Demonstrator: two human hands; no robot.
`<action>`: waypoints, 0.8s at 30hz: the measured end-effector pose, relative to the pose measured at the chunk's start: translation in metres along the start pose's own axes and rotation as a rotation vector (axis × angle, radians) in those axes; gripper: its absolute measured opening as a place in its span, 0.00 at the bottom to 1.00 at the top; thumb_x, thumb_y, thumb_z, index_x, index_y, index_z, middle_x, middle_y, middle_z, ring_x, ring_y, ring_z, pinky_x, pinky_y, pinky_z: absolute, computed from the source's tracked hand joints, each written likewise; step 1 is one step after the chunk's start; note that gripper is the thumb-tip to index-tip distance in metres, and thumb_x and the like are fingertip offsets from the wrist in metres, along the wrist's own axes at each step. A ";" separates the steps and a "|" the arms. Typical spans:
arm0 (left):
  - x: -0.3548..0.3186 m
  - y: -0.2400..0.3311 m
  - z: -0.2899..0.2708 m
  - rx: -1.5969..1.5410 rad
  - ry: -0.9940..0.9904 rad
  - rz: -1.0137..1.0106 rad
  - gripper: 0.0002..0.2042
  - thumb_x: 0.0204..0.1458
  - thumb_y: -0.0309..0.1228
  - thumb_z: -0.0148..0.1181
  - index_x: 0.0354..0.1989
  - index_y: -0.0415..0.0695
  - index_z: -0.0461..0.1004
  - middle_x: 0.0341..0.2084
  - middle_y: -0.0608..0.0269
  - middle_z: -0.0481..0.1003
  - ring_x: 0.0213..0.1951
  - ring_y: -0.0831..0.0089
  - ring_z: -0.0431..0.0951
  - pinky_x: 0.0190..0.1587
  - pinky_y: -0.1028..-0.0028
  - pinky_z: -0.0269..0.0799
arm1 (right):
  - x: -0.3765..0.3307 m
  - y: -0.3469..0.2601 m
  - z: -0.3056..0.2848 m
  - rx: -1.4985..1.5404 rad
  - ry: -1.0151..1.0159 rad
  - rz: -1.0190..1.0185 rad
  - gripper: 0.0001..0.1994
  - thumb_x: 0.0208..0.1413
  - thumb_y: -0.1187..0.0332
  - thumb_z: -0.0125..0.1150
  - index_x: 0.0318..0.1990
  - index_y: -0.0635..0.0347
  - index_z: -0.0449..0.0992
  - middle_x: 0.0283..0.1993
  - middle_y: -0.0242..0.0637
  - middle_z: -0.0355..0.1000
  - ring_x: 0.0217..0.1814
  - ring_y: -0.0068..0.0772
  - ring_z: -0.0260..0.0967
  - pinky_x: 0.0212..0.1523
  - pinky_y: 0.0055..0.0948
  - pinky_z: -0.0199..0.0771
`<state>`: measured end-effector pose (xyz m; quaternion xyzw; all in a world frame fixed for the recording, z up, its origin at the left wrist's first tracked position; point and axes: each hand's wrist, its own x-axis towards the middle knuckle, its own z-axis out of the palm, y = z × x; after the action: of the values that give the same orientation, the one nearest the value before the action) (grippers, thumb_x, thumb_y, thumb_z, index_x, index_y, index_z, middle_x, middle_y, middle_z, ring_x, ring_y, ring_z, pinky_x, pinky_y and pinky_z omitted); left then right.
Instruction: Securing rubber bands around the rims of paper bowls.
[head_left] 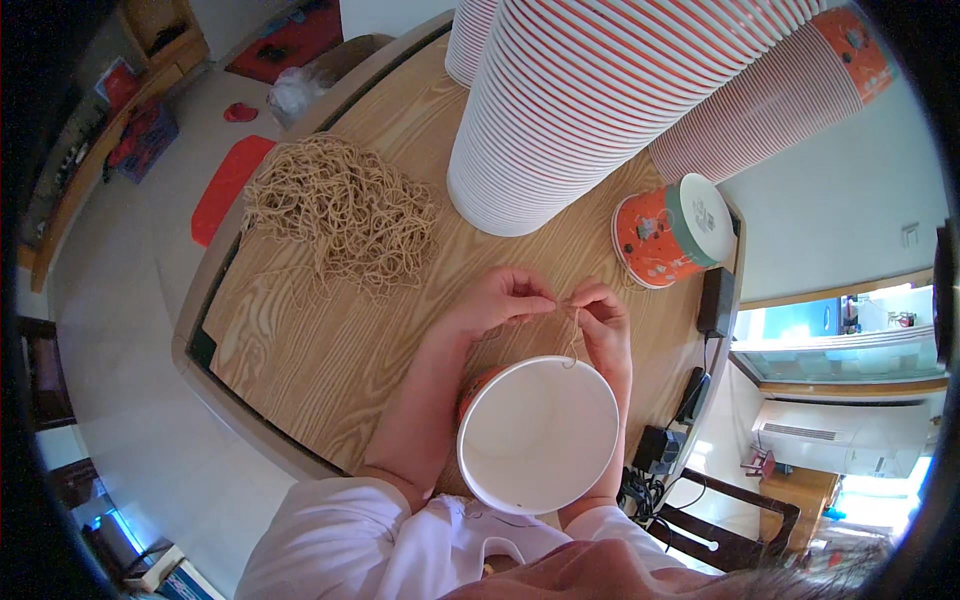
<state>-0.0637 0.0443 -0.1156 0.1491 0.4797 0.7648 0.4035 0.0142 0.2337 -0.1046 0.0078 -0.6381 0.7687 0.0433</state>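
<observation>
Both hands meet over the wooden table just beyond an open paper bucket. My left hand is closed, thumb and forefinger pinching a thin strand of tan twine. Fingertip to fingertip with it, my right hand also pinches the twine, and a short end dangles down to the bucket's rim. The paper bucket, white inside with an orange outside, tilts its mouth upward between my forearms. Fingers hide most of the strand, so whether it is knotted I cannot tell.
A tangled twine heap lies at the far left of the table. Tall nested white buckets stand at the back. An orange-and-green bucket sits upside down at the right, near a black box and cables.
</observation>
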 end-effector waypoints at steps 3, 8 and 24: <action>0.001 -0.001 0.001 0.146 -0.005 0.010 0.06 0.50 0.29 0.63 0.34 0.41 0.77 0.22 0.71 0.74 0.22 0.85 0.68 0.22 0.83 0.61 | -0.002 -0.008 0.000 -0.053 -0.038 0.027 0.11 0.43 0.87 0.60 0.31 0.61 0.75 0.36 0.30 0.67 0.40 0.24 0.64 0.41 0.22 0.64; 0.005 -0.009 0.002 0.205 0.066 0.068 0.06 0.49 0.27 0.63 0.33 0.39 0.77 0.23 0.70 0.75 0.24 0.84 0.70 0.25 0.81 0.64 | -0.004 -0.022 0.006 -0.113 -0.151 0.022 0.10 0.42 0.87 0.61 0.30 0.62 0.75 0.34 0.32 0.68 0.39 0.26 0.64 0.40 0.24 0.64; 0.007 -0.015 0.007 0.453 -0.069 0.349 0.10 0.46 0.25 0.64 0.38 0.40 0.77 0.36 0.64 0.76 0.37 0.76 0.75 0.42 0.75 0.72 | -0.011 -0.060 0.019 -0.479 -0.167 0.018 0.08 0.44 0.84 0.62 0.32 0.61 0.77 0.32 0.32 0.71 0.36 0.25 0.67 0.38 0.23 0.66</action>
<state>-0.0566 0.0566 -0.1264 0.3417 0.5915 0.6904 0.2383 0.0294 0.2252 -0.0426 0.0553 -0.8035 0.5925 -0.0157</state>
